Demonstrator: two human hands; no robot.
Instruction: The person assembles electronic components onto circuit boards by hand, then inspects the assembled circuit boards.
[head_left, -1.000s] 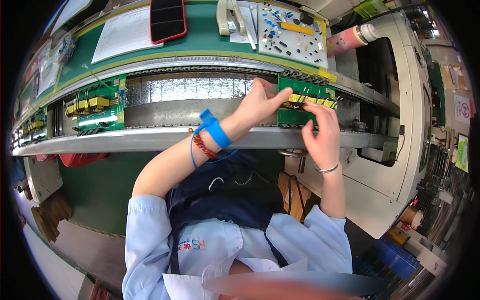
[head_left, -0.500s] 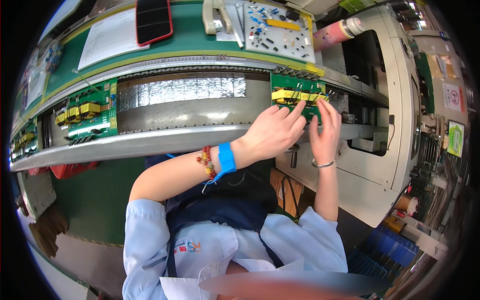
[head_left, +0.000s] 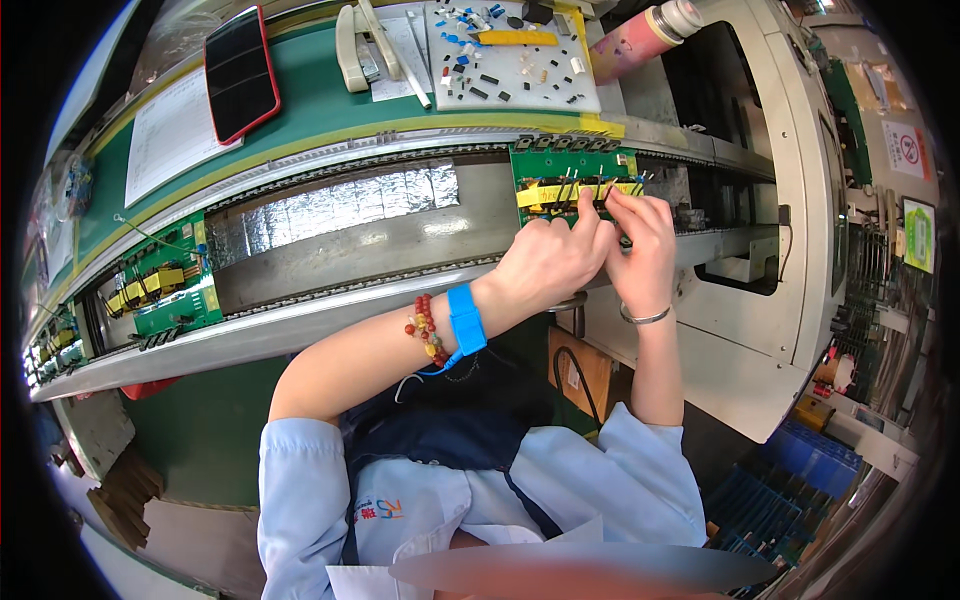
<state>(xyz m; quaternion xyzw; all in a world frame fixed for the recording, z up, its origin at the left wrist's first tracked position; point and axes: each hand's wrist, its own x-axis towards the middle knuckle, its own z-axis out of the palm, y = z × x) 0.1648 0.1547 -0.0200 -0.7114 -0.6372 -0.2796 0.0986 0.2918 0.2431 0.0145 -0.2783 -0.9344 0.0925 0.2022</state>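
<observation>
A green circuit board [head_left: 575,162] with a row of yellow-wrapped components [head_left: 545,196] and thin black leads lies across the conveyor rails. My left hand [head_left: 548,262], wearing a blue wrist strap [head_left: 466,320] and a bead bracelet, reaches over the board's near edge. Its index finger touches the yellow row while the other fingers curl in. From the right, my right hand [head_left: 645,250] meets it, thumb and index finger pressed together at the row's right part. Whatever lies between the fingertips is too small or hidden to make out. Both hands cover the board's near right portion.
More populated boards [head_left: 165,290] sit on the conveyor [head_left: 350,225] at left. Behind it are a phone [head_left: 242,75], paper sheets, a stapler-like white tool [head_left: 352,50] and a white tray [head_left: 515,93] of loose parts. A pink bottle [head_left: 648,40] stands near the cream machine housing [head_left: 740,350].
My hands have come closer together over the board. The right fingers, formerly more spread, have closed at the yellow row. The whole view has shifted and tilted slightly.
</observation>
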